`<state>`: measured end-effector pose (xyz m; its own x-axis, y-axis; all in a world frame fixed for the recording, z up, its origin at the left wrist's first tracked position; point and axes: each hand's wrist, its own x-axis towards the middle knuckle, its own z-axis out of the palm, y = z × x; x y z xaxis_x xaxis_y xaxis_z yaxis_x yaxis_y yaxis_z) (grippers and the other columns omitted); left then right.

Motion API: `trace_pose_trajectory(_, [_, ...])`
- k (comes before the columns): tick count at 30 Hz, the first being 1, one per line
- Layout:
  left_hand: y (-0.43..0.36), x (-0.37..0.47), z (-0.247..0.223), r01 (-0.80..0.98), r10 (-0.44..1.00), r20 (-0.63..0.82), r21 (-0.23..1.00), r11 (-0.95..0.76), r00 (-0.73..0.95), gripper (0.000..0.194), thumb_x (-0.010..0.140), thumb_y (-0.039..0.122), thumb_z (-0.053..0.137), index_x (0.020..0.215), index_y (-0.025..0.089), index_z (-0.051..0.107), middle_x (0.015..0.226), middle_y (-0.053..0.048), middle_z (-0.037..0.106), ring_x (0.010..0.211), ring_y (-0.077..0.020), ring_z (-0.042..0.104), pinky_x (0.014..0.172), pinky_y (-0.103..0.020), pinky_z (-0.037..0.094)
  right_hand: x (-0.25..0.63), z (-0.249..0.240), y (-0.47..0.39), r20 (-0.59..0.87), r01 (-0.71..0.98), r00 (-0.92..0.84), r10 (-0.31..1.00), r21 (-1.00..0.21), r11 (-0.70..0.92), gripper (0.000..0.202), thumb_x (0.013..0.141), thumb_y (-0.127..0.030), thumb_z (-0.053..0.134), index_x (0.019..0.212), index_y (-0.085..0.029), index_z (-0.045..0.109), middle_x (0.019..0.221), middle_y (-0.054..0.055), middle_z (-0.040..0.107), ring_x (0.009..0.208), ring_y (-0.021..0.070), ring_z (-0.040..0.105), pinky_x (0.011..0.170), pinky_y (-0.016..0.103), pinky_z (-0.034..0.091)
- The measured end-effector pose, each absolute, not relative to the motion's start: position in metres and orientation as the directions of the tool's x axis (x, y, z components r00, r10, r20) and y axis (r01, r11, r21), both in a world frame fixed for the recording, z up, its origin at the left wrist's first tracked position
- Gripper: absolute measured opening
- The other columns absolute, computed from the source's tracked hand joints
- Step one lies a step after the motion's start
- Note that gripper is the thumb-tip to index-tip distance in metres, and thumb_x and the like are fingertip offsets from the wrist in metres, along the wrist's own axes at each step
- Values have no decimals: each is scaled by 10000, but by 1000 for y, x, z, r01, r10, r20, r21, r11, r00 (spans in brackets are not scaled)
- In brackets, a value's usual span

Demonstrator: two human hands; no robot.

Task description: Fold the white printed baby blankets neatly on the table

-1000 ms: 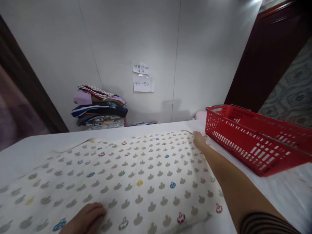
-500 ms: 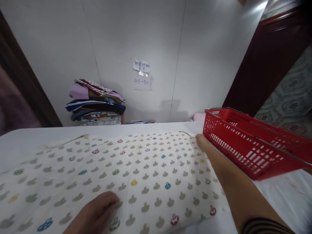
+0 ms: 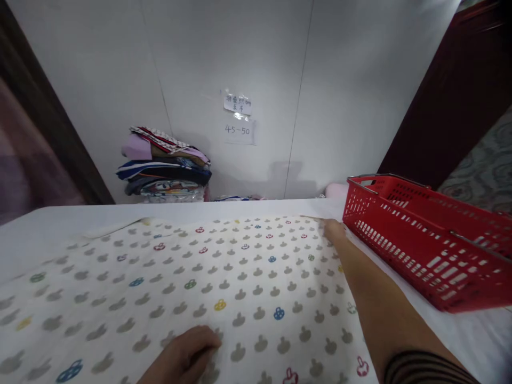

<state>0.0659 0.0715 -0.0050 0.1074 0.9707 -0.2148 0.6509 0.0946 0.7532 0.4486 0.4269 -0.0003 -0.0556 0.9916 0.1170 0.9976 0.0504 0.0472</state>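
A white cloth (image 3: 236, 266) printed with grey, red, blue, green and yellow mushroom shapes lies spread over the white table. My right hand (image 3: 334, 230) is stretched out to the cloth's far right corner, its fingers closed on the edge there; the fingertips are partly hidden. Low in the middle, my left hand (image 3: 190, 346) rests on or just over the cloth with its fingers curled together, and no fabric is bunched in it. The cloth's far left edge is slightly turned up.
Beside my right arm stands a red plastic basket (image 3: 408, 240) with metal handles. A stack of folded fabrics (image 3: 166, 168) sits behind the table's far edge on the left. Paper notes (image 3: 240, 130) are taped to the pale wall. The white table (image 3: 64, 224) shows around the cloth.
My left hand has shifted right over the cloth. My right hand stays at the far right corner, and the whole view has turned slightly left.
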Motion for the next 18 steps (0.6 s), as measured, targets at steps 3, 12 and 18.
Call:
trace_pose_trajectory(3, [77,78,2,620,979,-159,784,47,127,202,815,363,467,731,293,637,784,22,664,768,-208,588,718,-275,454,442,28,409,216,992,-119,969,59,108,336,876,-92,410,1150,-119,602,1190,159,592,1144,242,506,971,340,320])
trace_pose_trajectory(12, [88,178,18,-165,899,-382,893,418,212,443,699,593,614,960,237,654,987,-60,642,832,-207,611,675,-314,498,380,51,184,143,571,-714,685,-447,688,304,884,-177,451,1128,-268,608,998,21,678,865,166,617,745,254,453])
trace_pose_trajectory(18, [78,204,-3,-403,804,-548,698,592,232,299,655,489,696,756,211,651,716,-31,662,626,-142,605,616,-253,479,392,38,217,112,493,-687,718,-653,574,254,913,-301,445,1017,-225,663,991,34,695,922,178,636,805,296,496])
